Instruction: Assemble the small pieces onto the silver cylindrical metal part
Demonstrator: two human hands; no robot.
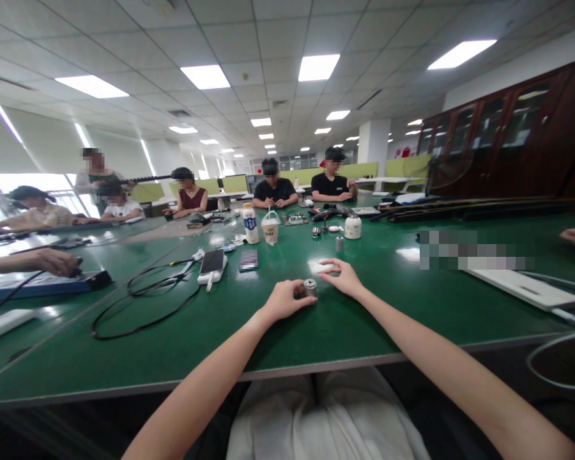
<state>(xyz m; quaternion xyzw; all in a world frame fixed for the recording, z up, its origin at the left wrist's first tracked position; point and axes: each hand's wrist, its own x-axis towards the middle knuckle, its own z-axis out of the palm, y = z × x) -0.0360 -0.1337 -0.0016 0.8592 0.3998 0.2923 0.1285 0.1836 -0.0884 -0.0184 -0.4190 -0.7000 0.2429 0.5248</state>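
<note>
Just in front of me on the green table (249, 345), a small grey metal cylinder (310, 287) stands upright with a round opening in its top. My left hand (285, 300) grips it from the left, thumb on the near side and fingers behind. My right hand (342, 278) is to the right of the cylinder, apart from it, with thumb and fingers spread in a curve and nothing visible between them. Beside its fingertips lies a small clear plastic bag (316, 264); whether they touch it I cannot tell. A second metal cylinder (340, 243) stands farther back.
A phone on a white power bank (213, 265) with black cables and a dark box (248, 260) lie left. Behind stand a bottle (250, 223), a cup (270, 227) and a white jar (352, 226). A white strip (522, 284) lies right. Several people sit around; a co-worker's hand (57, 262) is left.
</note>
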